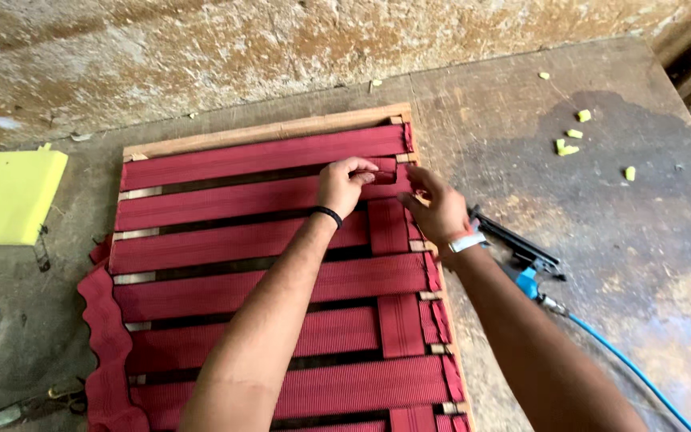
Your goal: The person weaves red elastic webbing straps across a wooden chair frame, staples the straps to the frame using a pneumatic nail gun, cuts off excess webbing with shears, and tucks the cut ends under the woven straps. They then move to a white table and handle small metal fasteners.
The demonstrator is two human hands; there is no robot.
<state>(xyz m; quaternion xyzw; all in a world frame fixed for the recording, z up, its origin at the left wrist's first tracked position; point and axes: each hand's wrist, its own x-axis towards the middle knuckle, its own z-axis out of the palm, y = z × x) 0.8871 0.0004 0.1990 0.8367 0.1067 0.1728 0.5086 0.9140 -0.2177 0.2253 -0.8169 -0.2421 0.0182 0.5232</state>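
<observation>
Head view, left hand (344,186) pinching red webbing (385,173), right hand (440,213) beside

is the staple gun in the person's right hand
No, the staple gun lies on the floor beside the wooden frame, while the right hand pinches the red webbing strap.

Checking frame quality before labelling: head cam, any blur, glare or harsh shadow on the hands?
Head view: even, soft light, no glare; left hand and right hand slightly soft, red webbing ribs readable; faint shadow under the arms; wide-angle bend at the frame edges; dark patch on the floor looks like a stain, not shadow.
</observation>
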